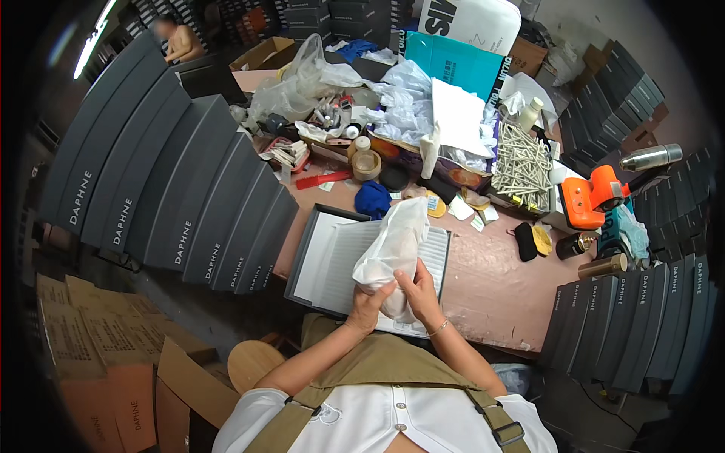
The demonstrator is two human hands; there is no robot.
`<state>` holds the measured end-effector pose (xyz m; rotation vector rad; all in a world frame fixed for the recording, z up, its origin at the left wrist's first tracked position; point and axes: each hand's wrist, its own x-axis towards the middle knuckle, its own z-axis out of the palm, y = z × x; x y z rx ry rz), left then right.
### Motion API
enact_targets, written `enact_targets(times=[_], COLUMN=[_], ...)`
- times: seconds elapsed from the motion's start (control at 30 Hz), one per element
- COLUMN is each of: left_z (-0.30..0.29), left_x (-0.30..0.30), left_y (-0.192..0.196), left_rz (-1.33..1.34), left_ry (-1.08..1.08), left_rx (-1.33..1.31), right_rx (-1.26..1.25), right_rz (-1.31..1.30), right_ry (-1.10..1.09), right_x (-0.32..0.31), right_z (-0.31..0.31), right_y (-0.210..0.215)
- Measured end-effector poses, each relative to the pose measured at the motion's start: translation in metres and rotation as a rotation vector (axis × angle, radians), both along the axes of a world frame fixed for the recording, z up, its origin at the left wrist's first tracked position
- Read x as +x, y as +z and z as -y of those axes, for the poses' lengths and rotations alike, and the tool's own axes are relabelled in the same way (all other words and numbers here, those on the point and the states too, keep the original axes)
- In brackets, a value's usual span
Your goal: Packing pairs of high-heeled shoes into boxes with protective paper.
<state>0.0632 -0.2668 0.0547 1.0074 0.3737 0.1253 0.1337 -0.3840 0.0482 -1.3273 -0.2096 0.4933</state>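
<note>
A long bundle (393, 245) wrapped in thin white tissue paper is held up in both hands. Its outline is like a shoe, with a pale pinkish tone showing through, but the paper hides what is inside. My left hand (368, 306) grips its near left side, and my right hand (419, 291) closes on the near right side, thumbs toward each other. Directly beneath lies an open dark grey shoebox (296, 268), lined with white ribbed paper (332, 253). The bundle hides the middle of the box.
Tall stacks of dark grey shoeboxes stand left (162, 174) and right (642, 321). Behind the open box are a blue cloth (372, 200), a red brush (323, 180), a jar (365, 161), a box of white sticks (525, 162) and an orange tool (585, 200). Another person (181, 41) is far left.
</note>
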Motion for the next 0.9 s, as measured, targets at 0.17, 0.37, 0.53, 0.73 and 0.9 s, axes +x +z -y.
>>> enact_targets(times=[0.17, 0.37, 0.53, 0.73, 0.9], left_z=[-0.036, -0.026, -0.068, -0.097, -0.116], left_x=[-0.003, -0.006, -0.008, -0.018, -0.016], left_y=[0.010, -0.020, -0.021, 0.007, -0.043], left_rz=[-0.007, -0.146, -0.291, -0.297, -0.311], left_ry=[-0.034, -0.027, 0.047, -0.271, -0.036], left_rx=[-0.083, -0.471, -0.474, -0.444, -0.464], right_rx=[-0.459, -0.787, -0.304, -1.011, -0.916], right_rz=[0.711, 1.012, 0.677, 0.879, 0.772], right_ry=[-0.143, 0.151, 0.261, 0.708, 0.551], right_x=[0.031, 0.007, -0.055, 0.037, 0.009], right_z=[0.022, -0.016, -0.010, 0.034, 0.041], right_y=[0.034, 0.019, 0.046, 0.090, 0.054])
